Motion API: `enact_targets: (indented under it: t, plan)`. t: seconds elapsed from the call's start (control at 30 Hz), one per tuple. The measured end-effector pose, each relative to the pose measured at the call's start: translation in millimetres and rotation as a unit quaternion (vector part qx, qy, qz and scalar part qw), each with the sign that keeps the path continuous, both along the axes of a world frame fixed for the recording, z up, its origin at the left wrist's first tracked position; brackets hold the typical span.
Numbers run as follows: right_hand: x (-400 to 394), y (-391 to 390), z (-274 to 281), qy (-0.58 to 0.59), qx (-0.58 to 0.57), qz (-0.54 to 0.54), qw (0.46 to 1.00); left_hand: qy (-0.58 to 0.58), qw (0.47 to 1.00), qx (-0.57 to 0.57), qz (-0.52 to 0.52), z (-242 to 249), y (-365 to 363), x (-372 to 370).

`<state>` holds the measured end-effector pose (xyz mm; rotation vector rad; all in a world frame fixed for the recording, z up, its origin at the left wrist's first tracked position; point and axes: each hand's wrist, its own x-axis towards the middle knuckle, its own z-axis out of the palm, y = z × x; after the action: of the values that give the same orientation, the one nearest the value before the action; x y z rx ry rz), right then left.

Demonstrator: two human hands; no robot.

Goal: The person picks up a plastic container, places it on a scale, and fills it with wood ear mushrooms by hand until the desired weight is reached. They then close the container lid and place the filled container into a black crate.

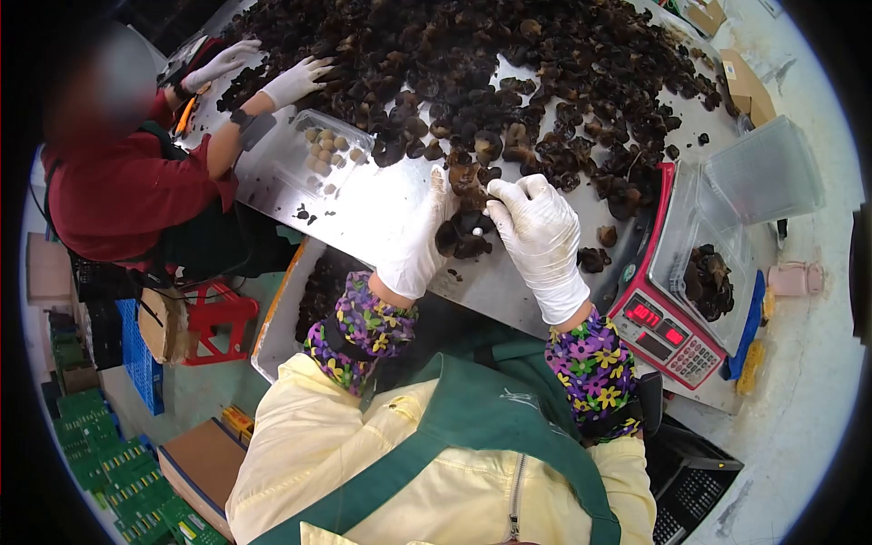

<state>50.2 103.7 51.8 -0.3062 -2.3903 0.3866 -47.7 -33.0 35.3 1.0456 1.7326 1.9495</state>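
Note:
My left hand (418, 238), in a white glove, is held edge-on with its fingers stretched out, right beside dark wood ear mushrooms (465, 238) at the near side of the metal table. Opposite it, my gloved right hand (538, 234) has thumb and fingers pinched together on a wood ear mushroom, partly hidden behind the fingertips. A small white spot shows on the dark mushrooms between both hands. Just beyond my fingers, the big heap of wood ear mushrooms (472, 77) spreads over the table (363, 213).
On the right, a red scale (668, 341) carries a clear plastic box (727, 313) with mushrooms inside. At left, a clear tray (300, 173) holds several round pale-brown pieces. A co-worker in red (136, 195) reaches over the heap with gloved hands. Below the table edge stands a white bin (277, 313).

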Motion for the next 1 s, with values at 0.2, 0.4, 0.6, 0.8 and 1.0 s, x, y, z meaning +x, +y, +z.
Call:
enact_targets:
  t: [0.2,0.4,0.6,0.8,1.0]
  plan:
    - [-1.5,-0.7,-2.4,-0.065,0.019,-0.019,0.998,0.042,0.995,-0.079,0.041,0.6,4.4,5.3]
    - [5.5,5.5,3.0,0.017,-0.278,0.006,0.960,-0.385,0.921,-0.020,-0.058,-0.1,17.2,3.4]
    - [15.6,17.8,14.1,0.097,-0.393,-0.017,0.914,-0.501,0.866,0.002,-0.015,-10.6,7.9,-10.4]
    - [17.2,2.4,5.4,0.103,-0.342,-0.034,0.933,-0.473,0.880,0.033,0.029,-0.7,-72.3,-64.8]
    - [-8.5,-107.4,-18.8,-0.087,-0.335,0.214,0.914,-0.547,0.802,0.241,-0.023,15.2,-128.7,-88.0]
